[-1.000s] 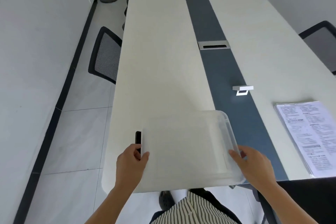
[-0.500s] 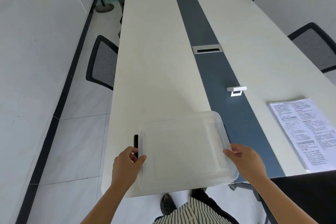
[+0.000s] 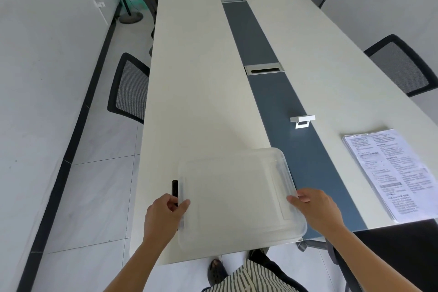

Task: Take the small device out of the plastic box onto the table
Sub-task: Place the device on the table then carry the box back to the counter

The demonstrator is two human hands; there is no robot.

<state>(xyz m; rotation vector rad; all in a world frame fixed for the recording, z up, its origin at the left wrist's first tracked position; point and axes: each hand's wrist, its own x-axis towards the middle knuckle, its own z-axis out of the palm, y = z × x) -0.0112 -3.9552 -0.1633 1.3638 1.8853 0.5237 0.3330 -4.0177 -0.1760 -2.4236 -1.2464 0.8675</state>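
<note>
A clear plastic box point(image 3: 237, 197) with its lid on lies flat on the white table point(image 3: 201, 102), close to the near edge. My left hand point(image 3: 163, 216) pinches the box's left rim, thumb on top. My right hand point(image 3: 315, 208) grips the right rim. A slim black object point(image 3: 175, 188) sits right against the box's left side, just beyond my left fingers. I cannot tell whether it lies on the table or is fixed to the box. Nothing shows through the cloudy lid.
A stack of printed papers point(image 3: 391, 173) lies at the right. A dark centre strip point(image 3: 272, 92) carries a raised white socket flap point(image 3: 302, 121) and a cable slot point(image 3: 264, 69). Mesh chairs point(image 3: 129, 87) line both sides; a dark chair point(image 3: 398, 251) is near right.
Both hands keep their hold on the box's rims and the box stays near the table's front edge. The view has tilted up, showing more of the far end.
</note>
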